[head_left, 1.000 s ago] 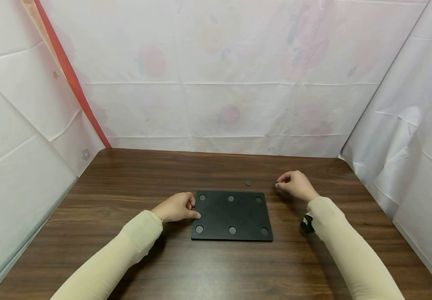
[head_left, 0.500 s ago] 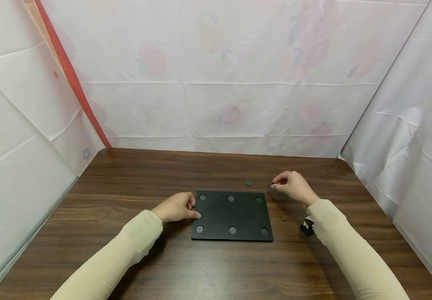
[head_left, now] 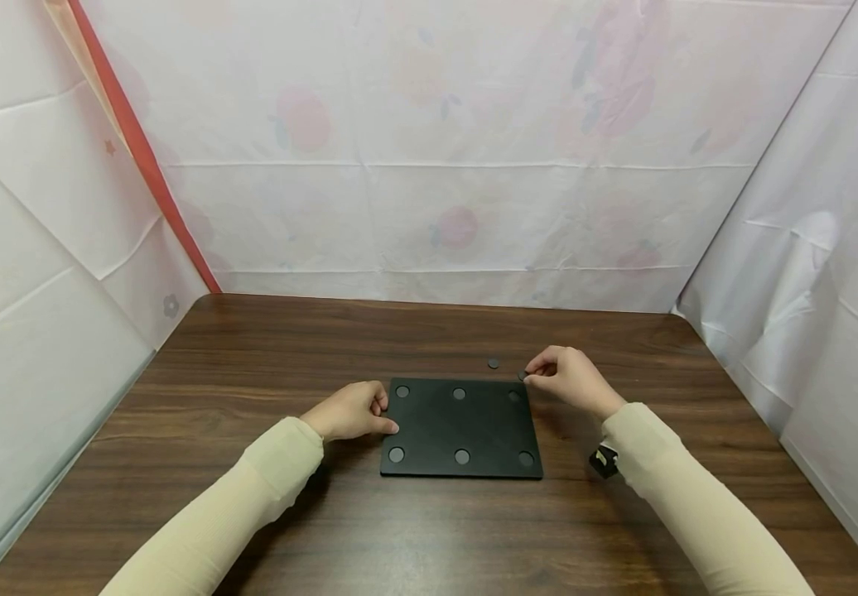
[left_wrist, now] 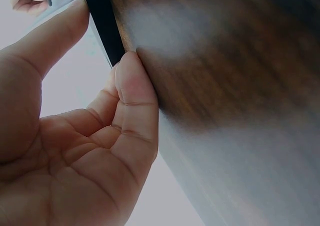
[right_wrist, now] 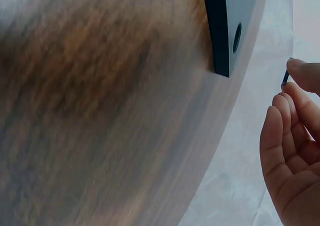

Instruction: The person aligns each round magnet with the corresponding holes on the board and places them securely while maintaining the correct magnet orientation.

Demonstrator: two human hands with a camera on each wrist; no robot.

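A flat black board (head_left: 466, 426) lies on the wooden table, with round greyish spots along its front and back edges. At its left edge my left hand (head_left: 354, 411) grips it, thumb on the top face and fingers curled against the side. Between thumb and index finger of my right hand (head_left: 572, 381) is a small dark disc (head_left: 522, 376), just off the board's back right corner. The right wrist view shows that disc (right_wrist: 286, 76) edge-on, held in the fingertips above the table. Another dark disc (head_left: 493, 364) lies flat on the table behind the board.
The brown wood-grain table (head_left: 265, 348) extends around the board on all sides. A white printed curtain (head_left: 429, 165) hangs behind it, and white sheets close off both sides. A small black device (head_left: 603, 462) sits at my right wrist.
My right hand has moved left and slightly nearer with the disc, from right of the board to its back right corner. My left hand and the board have stayed put.
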